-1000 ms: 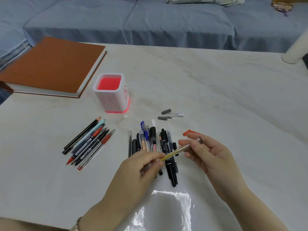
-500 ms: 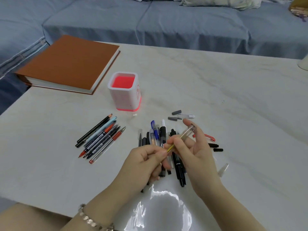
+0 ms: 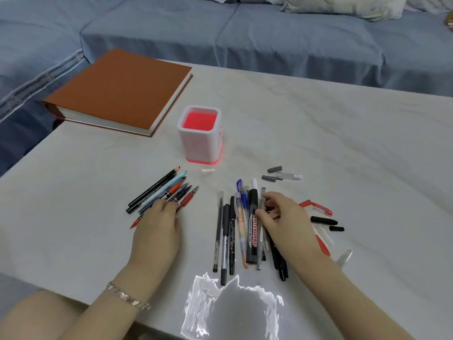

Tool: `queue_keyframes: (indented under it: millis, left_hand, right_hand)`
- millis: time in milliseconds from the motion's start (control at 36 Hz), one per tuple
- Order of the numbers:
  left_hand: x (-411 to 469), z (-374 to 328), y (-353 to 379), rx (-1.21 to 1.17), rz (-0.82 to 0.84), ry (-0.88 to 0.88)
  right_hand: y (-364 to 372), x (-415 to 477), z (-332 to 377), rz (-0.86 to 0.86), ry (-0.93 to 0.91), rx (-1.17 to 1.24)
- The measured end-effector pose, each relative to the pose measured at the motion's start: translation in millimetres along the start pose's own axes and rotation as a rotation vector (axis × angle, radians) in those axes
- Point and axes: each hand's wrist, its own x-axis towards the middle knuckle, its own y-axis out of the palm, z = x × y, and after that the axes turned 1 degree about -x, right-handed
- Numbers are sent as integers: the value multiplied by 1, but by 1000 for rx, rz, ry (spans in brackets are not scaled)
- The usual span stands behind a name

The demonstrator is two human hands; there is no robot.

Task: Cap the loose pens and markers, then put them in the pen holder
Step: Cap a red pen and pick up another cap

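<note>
We're looking down at a white marble-look table (image 3: pixel 343 143) w/ both hands on the pens. We're laying our left hand (image 3: pixel 157 227) over the near end of the left bundle of loose pens and pencils (image 3: pixel 159 190), fingers bent down onto the barrels; can't tell whether they're gripping one or just touching. Our right hand (image 3: pixel 284 222) is resting on the middle pile of pens and markers (image 3: pixel 230 231), fingers curled, thumb lying by the black whiteboard marker w/ red lettering (image 3: pixel 252 231) and forefinger touching a thin grey stick pen (image 3: pixel 263 192) just beside it; can't tell if that pen's being pinched. The white square pen holder w/ glowing pink inside and base (image 3: pixel 196 146) is standing upright beyond both piles, apart from either hand. Right of the middle pile, loose caps are lying scattered: a red clip cap (image 3: pixel 316 208), a long black cap (image 3: pixel 323 220), a short black cap (image 3: pixel 336 228) and a clear cap (image 3: pixel 344 257) nearest the table edge. Further back, two grey caps (image 3: pixel 274 169) and a clear tube (image 3: pixel 289 175) are sitting close together. A brown hardcover book (image 3: pixel 122 89) is lying at the far-left corner, near the holder, not touching. A blue sofa (image 3: pixel 269 33) is running behind the table. We're wearing a metal link bracelet (image 3: pixel 127 296) on the left wrist.
</note>
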Motion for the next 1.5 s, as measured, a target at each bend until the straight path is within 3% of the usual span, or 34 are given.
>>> queue_keyframes:
  millis: [139,306,472,667,750,917,1083,1500]
  left_hand:
    - [3,-5,7,-2,25,21]
    - [-1,-31,2,-168,36,31]
    - [-12,-62,-10,-328,33,126]
    - [-18,-77,-14,-539,100,165]
    - [-19,-83,-18,-620,138,177]
    - [-23,-89,-17,-699,183,202]
    - [-27,-96,-20,-736,185,219]
    - [-30,-99,-22,-730,216,282]
  right_hand:
    - [-10,-7,-16,-54,-47,-116]
    - [-46,2,-51,-153,82,-245]
    - [-60,21,-75,-24,255,-380]
    - [-59,23,-75,-71,209,-402]
    - [-61,11,-63,-129,170,-218]
    - [-66,-14,-26,-105,230,423]
    - [-77,-30,-12,-76,287,800]
    - [-75,-38,-6,25,236,843]
